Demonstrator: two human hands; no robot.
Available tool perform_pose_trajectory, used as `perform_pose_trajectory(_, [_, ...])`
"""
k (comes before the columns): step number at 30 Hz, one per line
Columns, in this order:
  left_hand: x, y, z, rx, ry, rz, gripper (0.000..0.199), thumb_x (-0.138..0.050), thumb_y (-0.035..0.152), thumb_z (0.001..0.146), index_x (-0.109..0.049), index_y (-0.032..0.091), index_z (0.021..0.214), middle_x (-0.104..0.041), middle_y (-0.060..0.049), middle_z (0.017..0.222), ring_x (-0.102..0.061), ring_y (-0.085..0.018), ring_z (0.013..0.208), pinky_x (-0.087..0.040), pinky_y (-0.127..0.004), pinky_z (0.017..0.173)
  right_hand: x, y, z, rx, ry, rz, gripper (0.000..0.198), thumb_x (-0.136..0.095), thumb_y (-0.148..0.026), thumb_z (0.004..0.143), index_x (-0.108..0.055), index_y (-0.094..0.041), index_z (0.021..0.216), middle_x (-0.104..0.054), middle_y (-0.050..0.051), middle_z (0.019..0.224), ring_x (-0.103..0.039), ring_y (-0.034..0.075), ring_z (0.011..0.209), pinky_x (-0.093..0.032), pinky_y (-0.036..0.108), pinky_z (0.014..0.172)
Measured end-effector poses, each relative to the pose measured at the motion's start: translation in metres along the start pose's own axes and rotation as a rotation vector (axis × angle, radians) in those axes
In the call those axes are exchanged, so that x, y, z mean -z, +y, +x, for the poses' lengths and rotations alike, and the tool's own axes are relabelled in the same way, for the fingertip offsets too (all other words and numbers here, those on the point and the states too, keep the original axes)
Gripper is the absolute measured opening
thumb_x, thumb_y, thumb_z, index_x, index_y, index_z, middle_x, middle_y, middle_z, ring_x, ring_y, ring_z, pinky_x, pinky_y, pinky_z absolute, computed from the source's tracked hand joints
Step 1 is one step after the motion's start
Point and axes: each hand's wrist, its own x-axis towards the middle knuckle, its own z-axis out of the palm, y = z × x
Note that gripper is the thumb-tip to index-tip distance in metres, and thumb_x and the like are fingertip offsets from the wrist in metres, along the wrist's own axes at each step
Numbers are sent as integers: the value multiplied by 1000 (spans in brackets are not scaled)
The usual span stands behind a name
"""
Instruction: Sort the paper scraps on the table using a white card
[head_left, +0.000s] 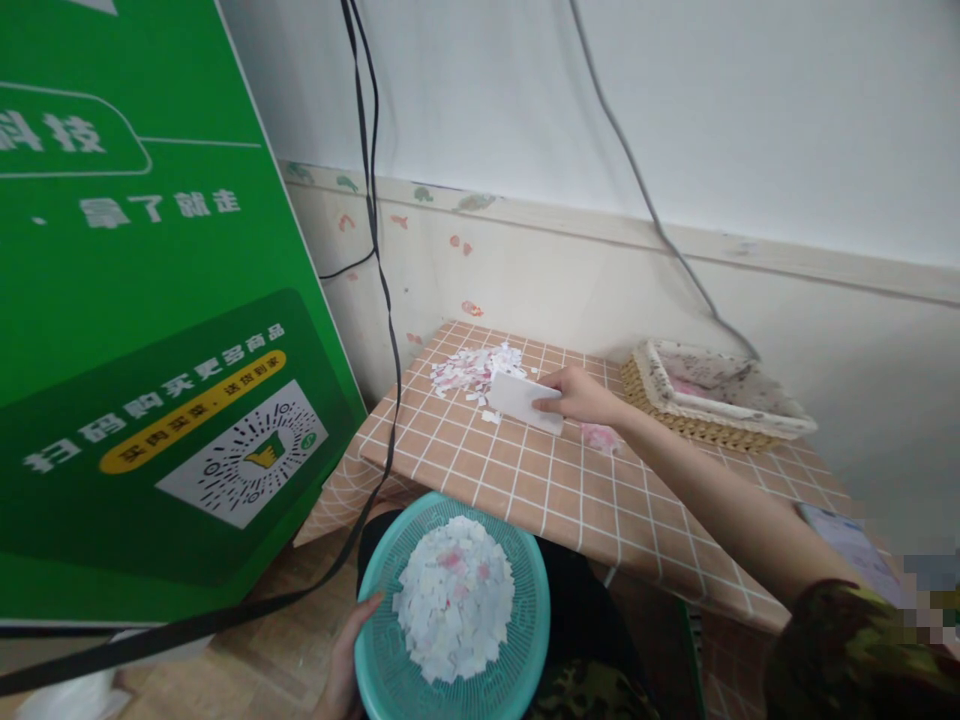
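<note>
My left hand (351, 648) grips the left rim of a teal plastic basket (531, 640), held just below the table's front edge. Inside it lies a heap of small white and pink paper scraps (457, 600). Over the table, my right hand (579, 394) pinches a flat white card (517, 400) between thumb and fingers. The card's far end is beside a pile of paper scraps (472, 368) at the table's back left corner. A few loose scraps lie near the card's lower edge.
A checked brown cloth covers the table (480, 460). At the back stands a wicker basket (705, 425) with a cloth lining. A pink piece (600, 438) lies under my right wrist. Black cables (390, 340) hang at the left, before a green panel (150, 300).
</note>
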Motion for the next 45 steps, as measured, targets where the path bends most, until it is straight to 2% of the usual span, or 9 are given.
perform_pose_trajectory(2, [-1,0,-1,14,1,-9,13,-70,19,64,-73,12,75,-77,-9,77,-71,-29,81,-55,-39,78,2,0,-1,-8,-13,36,16,-59,-30,73,-65,-16,70,-58,-1,64,-51,12,60,-36,22,54])
perform_pose_trajectory(7, [-1,-1,0,21,-12,-23,14,-69,19,65,-74,12,75,-77,-9,75,-70,-29,83,-54,-39,81,8,8,0,-79,83,50,17,-59,-30,72,-65,-15,72,-58,0,63,-50,12,57,-36,23,50])
perform_pose_trajectory(14, [-4,0,-2,35,0,-18,15,-67,19,65,-73,11,76,-76,-11,72,-70,-31,81,-55,-42,79,1,6,1,-29,1,48,15,-59,-29,73,-64,-16,70,-59,-1,62,-52,12,56,-37,22,51])
perform_pose_trajectory(20, [-9,3,-10,-12,13,22,17,-66,19,65,-73,12,78,-77,-10,77,-70,-32,85,-54,-44,80,-1,6,4,-136,43,53,18,-60,-31,72,-64,-14,73,-61,2,61,-55,12,52,-38,22,46])
perform_pose_trajectory(25, [-5,1,-5,17,-13,-9,15,-69,20,64,-73,11,76,-76,-10,73,-71,-31,80,-55,-44,77,-2,5,7,-129,-3,165,18,-61,-31,72,-65,-14,78,-64,4,66,-56,13,51,-42,22,43])
perform_pose_trajectory(30, [1,-2,1,26,-33,-20,17,-70,22,64,-73,12,76,-76,-9,73,-71,-31,80,-56,-44,76,-1,6,8,-144,49,168,18,-62,-31,71,-64,-13,75,-62,3,62,-57,13,52,-44,22,43])
perform_pose_trajectory(35, [3,-2,3,14,-34,-15,15,-71,21,64,-73,12,76,-76,-8,72,-71,-30,81,-55,-41,78,0,1,11,-140,-16,191,19,-63,-30,70,-65,-12,77,-63,4,65,-58,13,53,-46,22,43])
perform_pose_trajectory(40, [2,-2,1,20,-28,-22,12,-68,18,66,-73,12,75,-76,-8,72,-71,-29,78,-55,-40,77,2,-2,17,-153,-5,207,20,-64,-29,69,-65,-12,77,-62,4,64,-57,13,53,-47,23,43])
perform_pose_trajectory(45, [1,-2,0,36,-7,-22,14,-67,18,68,-73,11,78,-76,-10,74,-71,-30,79,-55,-42,77,0,0,16,-105,-120,247,19,-62,-29,70,-66,-13,79,-62,3,67,-58,13,56,-48,22,45])
